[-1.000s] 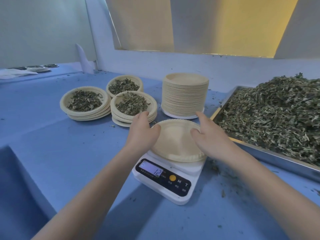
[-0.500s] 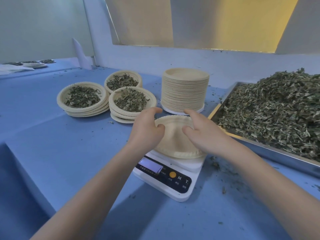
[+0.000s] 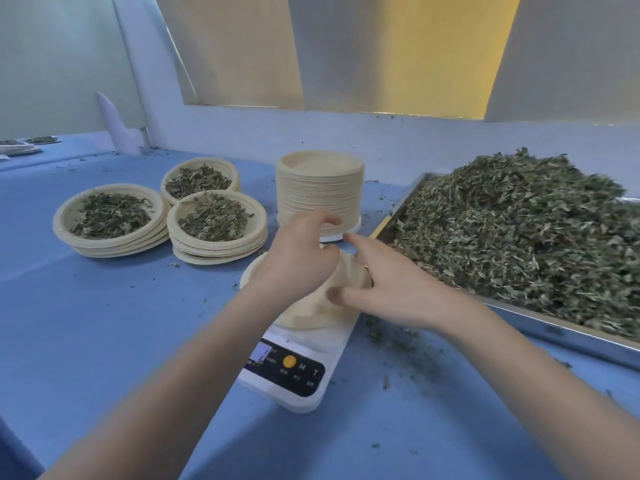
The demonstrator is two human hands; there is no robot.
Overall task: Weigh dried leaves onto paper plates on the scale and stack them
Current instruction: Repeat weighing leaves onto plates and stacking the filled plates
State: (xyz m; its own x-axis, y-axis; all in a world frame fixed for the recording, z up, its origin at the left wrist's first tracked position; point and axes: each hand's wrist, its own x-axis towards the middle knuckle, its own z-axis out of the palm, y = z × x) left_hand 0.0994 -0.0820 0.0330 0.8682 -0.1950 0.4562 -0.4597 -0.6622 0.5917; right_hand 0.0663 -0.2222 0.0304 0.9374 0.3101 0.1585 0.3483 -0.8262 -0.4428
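Head view shows both hands over the round beige paper plate (image 3: pixel 304 313) on the small white kitchen scale (image 3: pixel 294 372) on the blue worktop (image 3: pixel 104 323). The left hand (image 3: pixel 298 258) has curled fingers; whether they grip is unclear. The right hand (image 3: pixel 384 289) has fingers spread apart. The plate should sit flat and centred, hands off, before reading. Three piles of filled plates (image 3: pixel 218 223) hold dried leaves; the metal tray (image 3: pixel 554 334) holds a big heap (image 3: pixel 519 237).

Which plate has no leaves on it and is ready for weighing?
The plate on the scale, under both hands; the three stacks at left are topped with leaves.
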